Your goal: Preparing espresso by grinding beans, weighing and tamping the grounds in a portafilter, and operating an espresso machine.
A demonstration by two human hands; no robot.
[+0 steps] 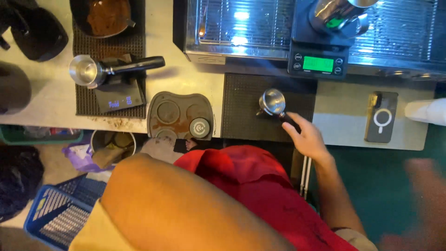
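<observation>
Head view: right hand (308, 137) with fingers (291, 131) closed around black handle of portafilter (273, 103), its steel basket just beyond, lying on dark mat (241, 111) atop tabletop (346, 116). Left hand unseen.

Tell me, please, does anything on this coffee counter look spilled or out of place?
Yes: brown coffee grounds lie scattered on the counter along the front edge of the left mat. The portafilter by the right hand looks in order.
</observation>
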